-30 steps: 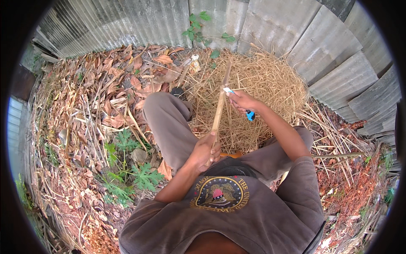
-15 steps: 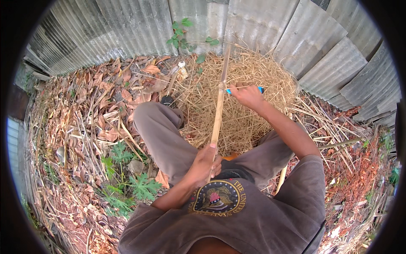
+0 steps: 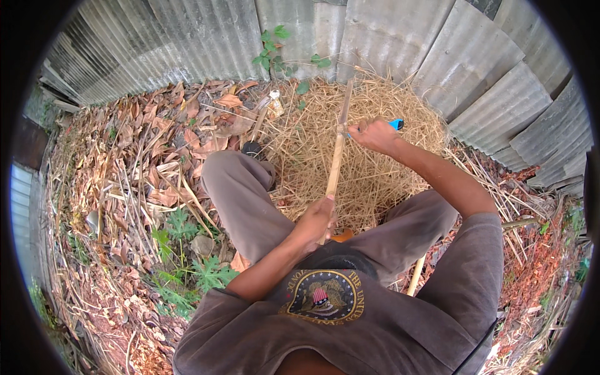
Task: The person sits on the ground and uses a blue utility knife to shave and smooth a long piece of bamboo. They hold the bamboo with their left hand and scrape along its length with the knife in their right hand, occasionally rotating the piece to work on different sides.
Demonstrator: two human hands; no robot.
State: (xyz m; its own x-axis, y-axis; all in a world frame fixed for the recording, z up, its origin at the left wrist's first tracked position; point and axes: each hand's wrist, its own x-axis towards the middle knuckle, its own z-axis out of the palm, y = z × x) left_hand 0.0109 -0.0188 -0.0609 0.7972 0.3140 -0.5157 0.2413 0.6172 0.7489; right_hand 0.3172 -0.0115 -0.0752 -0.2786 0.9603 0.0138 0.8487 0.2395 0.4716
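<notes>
My left hand (image 3: 315,222) is wrapped around the lower part of a long, slim bamboo strip (image 3: 336,164) in front of my belly. The strip slants up and away, with a node partway along and a darker far end over the straw-coloured shavings. My right hand (image 3: 375,135) is closed on a blue-handled tool (image 3: 396,124) beside that node. Its blue, black-tipped end sticks out to the right of my fist, and a bit of blue shows at the strip. Its working part is too small to make out.
A heap of thin, straw-like shavings (image 3: 390,178) lies between my bent legs and a corrugated metal fence (image 3: 394,37). Dry leaves (image 3: 159,140) cover the ground to the left, with a green plant (image 3: 209,273) near my left knee. Loose sticks (image 3: 515,224) lie at the right.
My right hand and the blue-handled tool have shifted slightly right. The bamboo strip and my left hand have also moved a little right and up in the picture.
</notes>
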